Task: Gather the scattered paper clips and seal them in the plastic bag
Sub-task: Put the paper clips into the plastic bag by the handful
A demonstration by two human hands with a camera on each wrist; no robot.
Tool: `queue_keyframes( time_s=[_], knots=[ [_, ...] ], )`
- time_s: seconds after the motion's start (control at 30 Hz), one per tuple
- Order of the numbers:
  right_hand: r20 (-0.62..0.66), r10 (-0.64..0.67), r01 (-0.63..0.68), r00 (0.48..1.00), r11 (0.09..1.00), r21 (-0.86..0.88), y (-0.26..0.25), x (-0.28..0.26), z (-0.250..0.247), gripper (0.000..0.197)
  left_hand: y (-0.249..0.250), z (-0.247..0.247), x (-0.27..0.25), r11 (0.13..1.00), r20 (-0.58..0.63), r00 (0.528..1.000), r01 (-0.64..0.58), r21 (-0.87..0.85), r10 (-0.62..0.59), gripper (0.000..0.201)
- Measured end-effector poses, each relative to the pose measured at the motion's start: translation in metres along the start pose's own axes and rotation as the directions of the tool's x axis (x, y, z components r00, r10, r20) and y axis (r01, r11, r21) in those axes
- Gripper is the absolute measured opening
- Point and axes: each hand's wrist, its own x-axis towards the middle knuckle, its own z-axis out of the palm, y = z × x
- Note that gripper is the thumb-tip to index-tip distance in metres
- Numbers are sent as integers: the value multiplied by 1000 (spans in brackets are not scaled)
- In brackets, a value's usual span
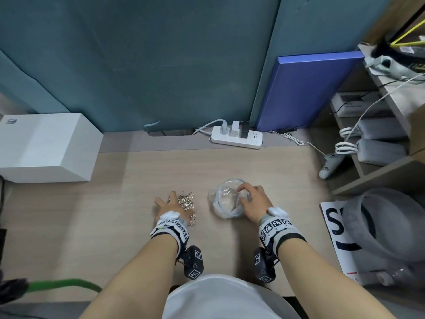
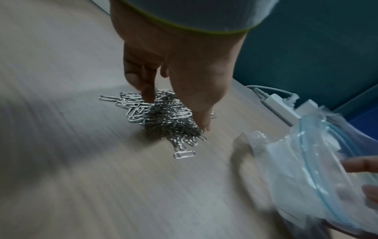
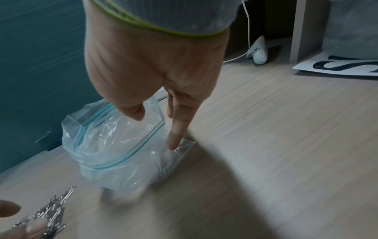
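While the left hand (image 1: 169,204) lies spread over the heap of paper clips (image 1: 186,201), its fingers (image 2: 147,90) reach down nearly straight into the pile and its thumb (image 2: 204,119) presses against the heap's far side, so the hand cups the clips loosely rather than closing on them; motion blur in the left wrist view makes it hard to say whether any clip is actually lifted. The right hand (image 1: 253,201) holds the plastic bag (image 1: 226,199) just to the right of the heap, with the thumb (image 3: 132,111) hooked over the rim and the other fingers (image 3: 175,129) running down the outer wall, pinching the film between them. The bag stands on the wooden desk (image 1: 115,215), its mouth open and facing up, the blue zip strip (image 3: 122,155) forming a rough ring. Most of the clips lie in a heap that runs away from the wrist, with a few loose ones (image 2: 184,154) trailing on the near side, toward the person. Beyond both hands a white power strip (image 1: 236,137) rests against the teal partition (image 1: 161,65), a white box (image 1: 46,146) sits far to the left, and a printed sheet (image 1: 338,233) lies to the right of the bag hand.
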Motion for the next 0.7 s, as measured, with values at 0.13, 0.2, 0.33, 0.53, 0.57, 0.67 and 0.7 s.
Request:
queue_keyframes(
  time_s=[0.13,0.2,0.33,0.53,0.57,0.67,0.7],
  knots=[
    [-2,5,-5,1000,999,-46,0,-2,1,22,0,19,9,990,-15,998,66,-121,-68,59],
    [-8,14,-15,1000,997,-74,-1,-2,2,20,4,21,12,982,-55,997,41,-183,-52,53],
    [-20,23,-25,1000,995,-98,-5,-2,2,20,3,25,19,973,-65,997,-55,-224,41,37],
    [-17,-4,3,1000,996,-84,-6,3,7,32,-9,23,24,955,-79,993,-107,-277,88,31],
    [-9,-6,5,1000,997,-77,-7,4,8,33,-10,22,24,949,-84,992,-116,-293,96,31],
    [20,-8,10,1000,998,-61,-5,6,11,38,-9,19,25,955,-67,994,-100,-279,85,29],
    [25,-14,15,1000,998,-56,-5,6,11,40,-9,18,24,953,-75,994,-97,-287,78,30]
  ],
)
